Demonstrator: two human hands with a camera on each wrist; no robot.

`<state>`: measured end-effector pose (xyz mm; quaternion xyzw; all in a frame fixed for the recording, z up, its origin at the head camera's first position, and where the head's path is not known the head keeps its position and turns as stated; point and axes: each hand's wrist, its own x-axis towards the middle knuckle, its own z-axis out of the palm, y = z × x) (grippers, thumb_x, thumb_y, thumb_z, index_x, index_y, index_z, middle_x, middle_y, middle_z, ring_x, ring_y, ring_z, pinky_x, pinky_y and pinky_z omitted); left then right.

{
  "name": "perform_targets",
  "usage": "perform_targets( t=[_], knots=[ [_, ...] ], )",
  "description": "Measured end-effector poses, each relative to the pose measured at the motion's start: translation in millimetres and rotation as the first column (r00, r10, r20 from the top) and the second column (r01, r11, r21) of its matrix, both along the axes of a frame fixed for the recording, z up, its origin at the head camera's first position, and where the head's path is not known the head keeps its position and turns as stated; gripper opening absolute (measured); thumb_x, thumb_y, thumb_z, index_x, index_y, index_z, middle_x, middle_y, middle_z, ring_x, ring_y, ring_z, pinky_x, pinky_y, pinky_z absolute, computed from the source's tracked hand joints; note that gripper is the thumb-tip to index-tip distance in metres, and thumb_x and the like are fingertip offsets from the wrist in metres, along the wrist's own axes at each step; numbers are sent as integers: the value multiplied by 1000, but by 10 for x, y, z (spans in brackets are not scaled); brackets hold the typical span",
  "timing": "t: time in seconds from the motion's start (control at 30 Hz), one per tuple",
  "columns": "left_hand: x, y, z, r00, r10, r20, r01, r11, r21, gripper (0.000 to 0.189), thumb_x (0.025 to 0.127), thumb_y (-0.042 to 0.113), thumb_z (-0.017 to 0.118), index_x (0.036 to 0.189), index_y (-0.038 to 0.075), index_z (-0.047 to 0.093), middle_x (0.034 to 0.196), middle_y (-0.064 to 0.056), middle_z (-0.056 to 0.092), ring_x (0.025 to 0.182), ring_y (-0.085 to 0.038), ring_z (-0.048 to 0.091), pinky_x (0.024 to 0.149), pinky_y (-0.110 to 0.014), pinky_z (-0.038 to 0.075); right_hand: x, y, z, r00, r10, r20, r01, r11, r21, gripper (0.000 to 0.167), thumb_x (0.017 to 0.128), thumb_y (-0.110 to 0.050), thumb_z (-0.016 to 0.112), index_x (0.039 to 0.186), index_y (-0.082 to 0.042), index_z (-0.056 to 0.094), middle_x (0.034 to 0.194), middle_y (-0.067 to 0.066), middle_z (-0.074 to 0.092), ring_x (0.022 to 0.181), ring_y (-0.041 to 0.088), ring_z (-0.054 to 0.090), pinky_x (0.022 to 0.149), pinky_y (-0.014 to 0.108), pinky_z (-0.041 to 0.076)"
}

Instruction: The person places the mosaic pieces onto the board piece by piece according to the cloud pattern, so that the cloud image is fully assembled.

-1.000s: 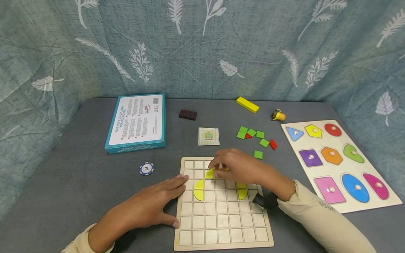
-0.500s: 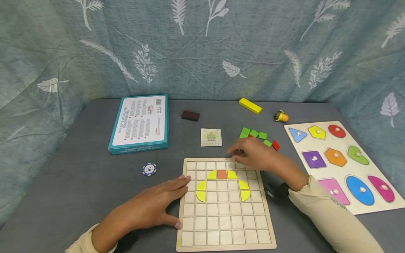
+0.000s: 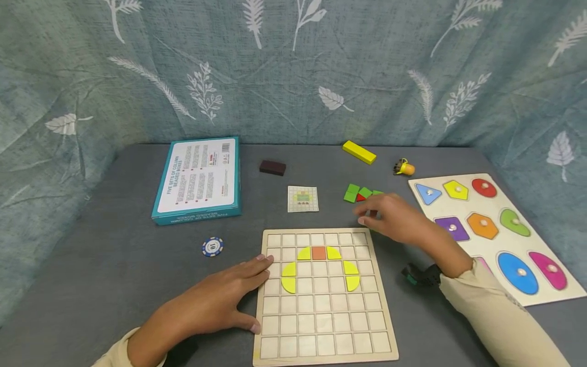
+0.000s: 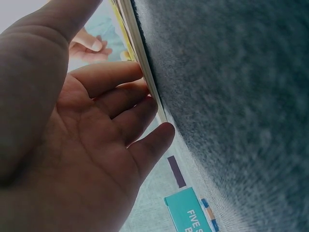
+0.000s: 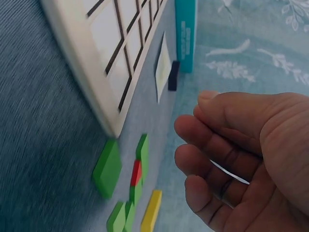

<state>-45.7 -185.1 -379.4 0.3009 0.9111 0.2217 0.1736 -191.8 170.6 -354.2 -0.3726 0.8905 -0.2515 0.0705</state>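
Note:
My left hand rests at the left edge of a wooden grid board, fingertips touching its rim. In the left wrist view, the fingers lie along the board's side. Yellow quarter-circle tiles and an orange-red square tile lie in the board's upper cells. My right hand hovers past the board's upper right corner, over green square tiles and a red tile. It holds nothing, its fingers loosely bent, as the right wrist view shows. That hand hides some tiles from the head view.
A printed pattern card lies behind the board. Farther back are a teal box, a dark block, a yellow block and a small orange-yellow object. A poker chip lies left; a knobbed shape board right.
My right hand has lifted away from the yellow tiles and moved right, toward the green tiles. The orange-red square it covered is now visible. The left hand has stayed at the board's edge.

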Motion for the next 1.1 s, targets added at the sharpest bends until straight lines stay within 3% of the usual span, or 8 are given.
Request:
perform_targets(
  t=[0.2,0.5,0.8,1.1],
  knots=[
    [23,1,-12,1000,8,2,-8,1000,7,95,74,58,74,146,3,43,158,-5,26,143,-27,26,105,-49,35,2,132,-27,998,-66,19,66,997,34,25,91,-4,67,116,3,68,110,13,67,91,25,63,74,39,52],
    [31,-3,-20,1000,10,7,-10,1000,7,95,74,57,75,147,4,43,158,-4,25,143,-26,25,105,-49,35,-43,237,-104,989,-145,15,142,981,131,33,89,-10,71,118,4,67,103,11,66,87,23,60,72,42,49],
    [14,6,-8,1000,-1,-6,1,1000,13,94,75,53,77,146,3,43,158,-5,25,143,-27,26,105,-49,36,-70,266,-165,991,-135,8,132,978,159,31,86,-12,75,112,5,69,103,13,66,89,25,61,76,45,49],
    [6,5,1,1000,-1,-13,1,1000,9,94,74,52,78,146,3,43,158,-6,26,142,-28,27,105,-49,35,-60,266,-177,994,-110,-20,112,983,143,21,84,-8,76,103,1,72,94,7,64,78,18,56,69,39,46]
  ],
)
